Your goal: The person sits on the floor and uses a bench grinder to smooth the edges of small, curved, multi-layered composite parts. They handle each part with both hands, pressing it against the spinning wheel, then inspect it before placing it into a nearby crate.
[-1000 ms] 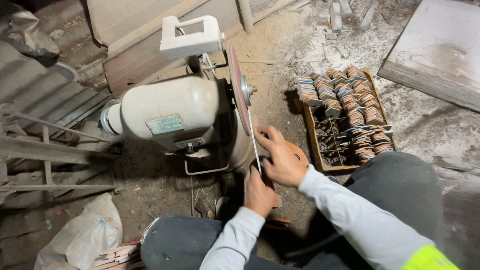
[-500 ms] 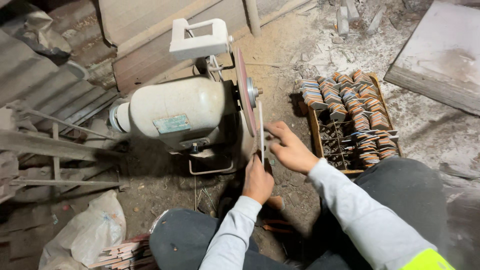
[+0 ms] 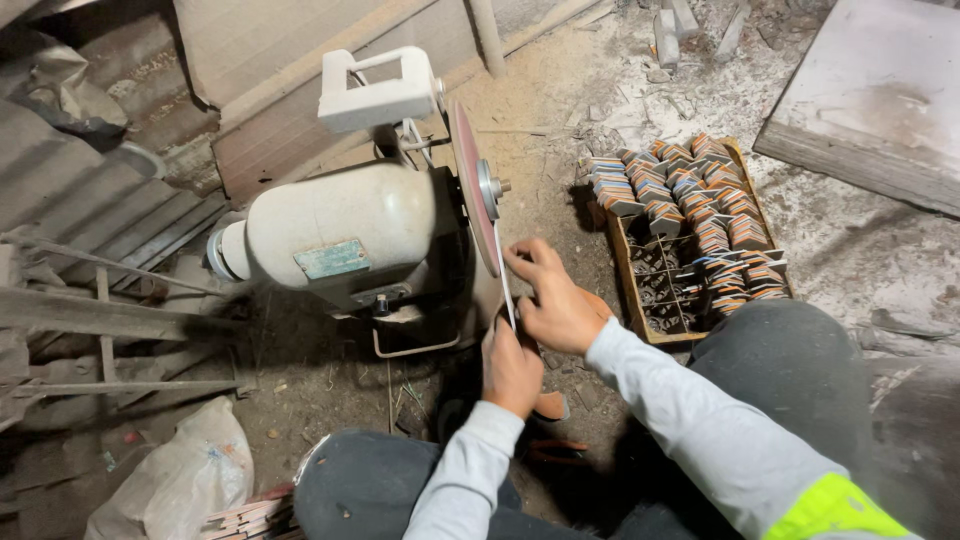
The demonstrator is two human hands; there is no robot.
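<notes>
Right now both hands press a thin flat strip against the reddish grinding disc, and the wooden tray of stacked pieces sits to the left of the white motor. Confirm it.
Wrong: the head view shows the wooden tray right of the white motor; the rest holds.

both bare hands, left hand [image 3: 513, 368] and right hand [image 3: 558, 305], emerge from light grey long sleeves [image 3: 690, 415]; a fluorescent yellow-green band [image 3: 835, 505] sits at five o'clock; dark grey trousers [image 3: 790, 375] cover the legs.

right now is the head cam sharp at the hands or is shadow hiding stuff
Head view: sharp and evenly lit at the left hand, right hand and thin strip by the grinding wheel; deep shadow under the motor; pale floor at top right looks washed out.
</notes>
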